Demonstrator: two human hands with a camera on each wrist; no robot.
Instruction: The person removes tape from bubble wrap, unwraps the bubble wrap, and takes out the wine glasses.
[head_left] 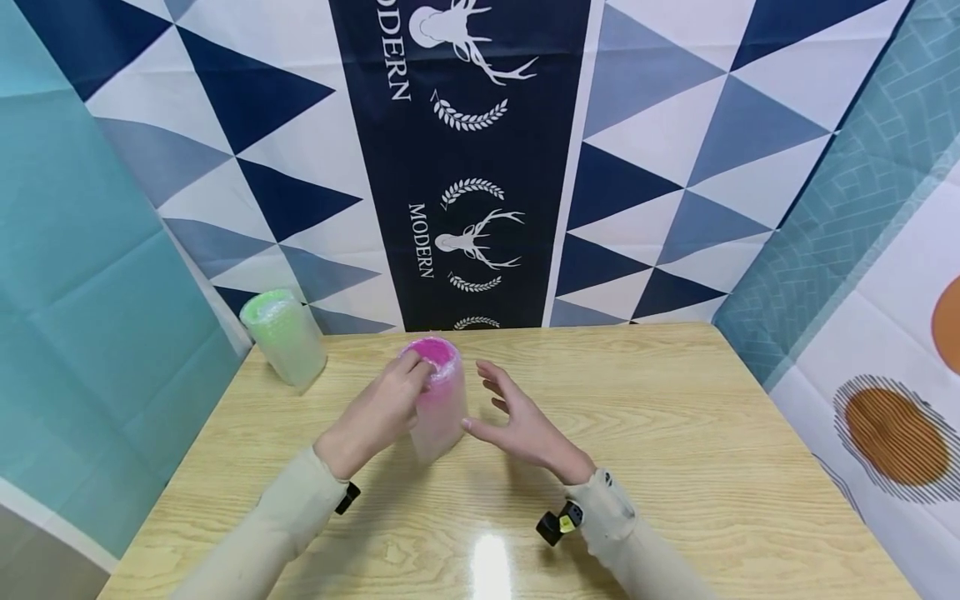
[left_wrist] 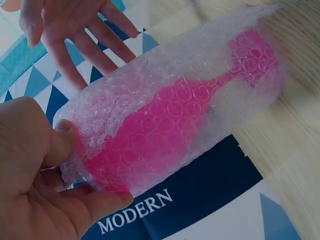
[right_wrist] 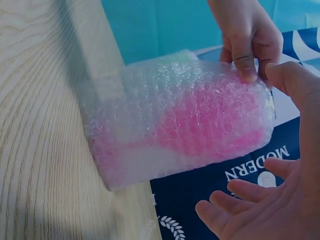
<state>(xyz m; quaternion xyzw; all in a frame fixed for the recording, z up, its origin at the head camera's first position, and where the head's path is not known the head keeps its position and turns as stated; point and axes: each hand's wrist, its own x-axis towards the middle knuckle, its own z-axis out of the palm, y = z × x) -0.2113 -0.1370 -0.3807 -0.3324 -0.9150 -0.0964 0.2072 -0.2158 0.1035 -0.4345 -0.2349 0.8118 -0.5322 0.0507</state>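
A pink wine glass wrapped in bubble wrap [head_left: 442, 417] stands upright near the middle of the table, its pink bowl uppermost. My left hand [head_left: 384, 407] pinches its upper rim, thumb on the outside of the wrap in the left wrist view. To the right of the glass is my right hand [head_left: 525, 427], fingers spread and slightly bent, holding nothing. In the right wrist view the pink bowl and stem show through the wrapped glass [right_wrist: 200, 120], with a gap between it and my right fingers [right_wrist: 227, 202].
A second wrapped item, green at the top [head_left: 288, 346], stands at the table's back left corner. The wooden table [head_left: 660, 433] meets a patterned cloth wall [head_left: 480, 167] at the back. Teal cloth [head_left: 97, 292] hangs on the left, and more patterned cloth on the right.
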